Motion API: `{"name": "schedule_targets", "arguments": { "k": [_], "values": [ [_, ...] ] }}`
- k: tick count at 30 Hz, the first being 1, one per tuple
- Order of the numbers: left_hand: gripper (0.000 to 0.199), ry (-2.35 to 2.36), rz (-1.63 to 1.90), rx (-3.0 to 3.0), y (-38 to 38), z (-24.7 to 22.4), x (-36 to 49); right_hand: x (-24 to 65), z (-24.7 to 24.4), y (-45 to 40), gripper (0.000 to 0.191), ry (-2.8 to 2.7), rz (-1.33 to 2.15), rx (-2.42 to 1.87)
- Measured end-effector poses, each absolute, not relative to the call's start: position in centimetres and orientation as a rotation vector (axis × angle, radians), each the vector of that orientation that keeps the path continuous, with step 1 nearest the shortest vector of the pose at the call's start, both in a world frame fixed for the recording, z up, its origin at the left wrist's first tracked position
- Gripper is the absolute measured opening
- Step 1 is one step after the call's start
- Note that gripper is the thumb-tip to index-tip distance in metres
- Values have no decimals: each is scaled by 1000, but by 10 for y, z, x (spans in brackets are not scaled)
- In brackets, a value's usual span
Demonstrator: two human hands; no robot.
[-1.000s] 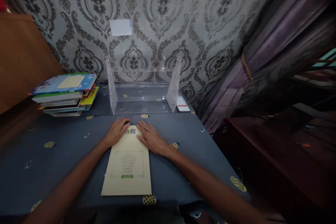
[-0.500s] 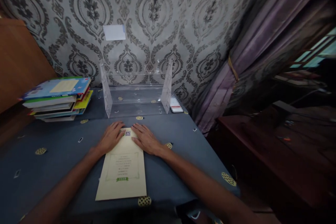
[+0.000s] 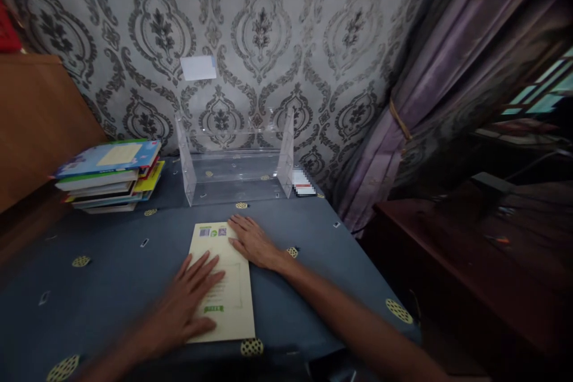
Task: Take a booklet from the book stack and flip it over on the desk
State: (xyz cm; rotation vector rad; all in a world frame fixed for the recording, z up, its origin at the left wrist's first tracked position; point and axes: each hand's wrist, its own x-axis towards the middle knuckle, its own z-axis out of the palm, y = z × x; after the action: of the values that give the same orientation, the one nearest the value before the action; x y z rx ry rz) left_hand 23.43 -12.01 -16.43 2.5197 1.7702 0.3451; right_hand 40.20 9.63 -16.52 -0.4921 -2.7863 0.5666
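A cream-coloured book (image 3: 230, 286) with green and grey print lies flat on the blue cloth, its codes at the far end. My left hand (image 3: 190, 298) is over its left side and lower half, fingers spread, slightly blurred and covering part of the print. My right hand (image 3: 254, 242) lies with outstretched fingers at the book's far right corner, fingertips at its edge. Neither hand is closed round anything. Beyond the hands stands a clear plastic rack (image 3: 237, 165) with two side panels.
A stack of books (image 3: 111, 173) sits at the back left, by a brown wooden panel (image 3: 45, 125). A small white and red item (image 3: 304, 181) lies right of the rack. The table's right edge runs beside a dark red surface (image 3: 456, 256).
My left hand has moved from the book's far left corner down toward its near half, with its fingers more spread. My right hand remains at the far right corner. The view has shifted slightly.
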Motion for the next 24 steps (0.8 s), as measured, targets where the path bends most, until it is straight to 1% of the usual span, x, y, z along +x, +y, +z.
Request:
{"name": "schedule_targets", "arguments": {
  "k": [3,4,6,13,17,21,24],
  "values": [
    [105,1640,255,2513,-133,-162,236,402,-165,96,55,-2803,578,-502],
    [112,1612,221,2495,-136,-161,237,402,-165,96,55,-2803,575,-504],
    [117,1602,174,2451,-140,-158,240,401,-166,97,54,-2794,565,-503],
    [118,1676,168,2386,-149,-153,250,402,-162,94,54,-2806,530,-499],
    [104,1718,216,2489,-160,-170,248,406,-158,90,51,-2781,526,-447],
    [93,1787,251,2661,-172,-197,246,407,-156,85,41,-2726,527,-380],
    [86,1788,337,2796,-177,-199,246,407,-158,83,40,-2690,551,-356]
  ]
}}
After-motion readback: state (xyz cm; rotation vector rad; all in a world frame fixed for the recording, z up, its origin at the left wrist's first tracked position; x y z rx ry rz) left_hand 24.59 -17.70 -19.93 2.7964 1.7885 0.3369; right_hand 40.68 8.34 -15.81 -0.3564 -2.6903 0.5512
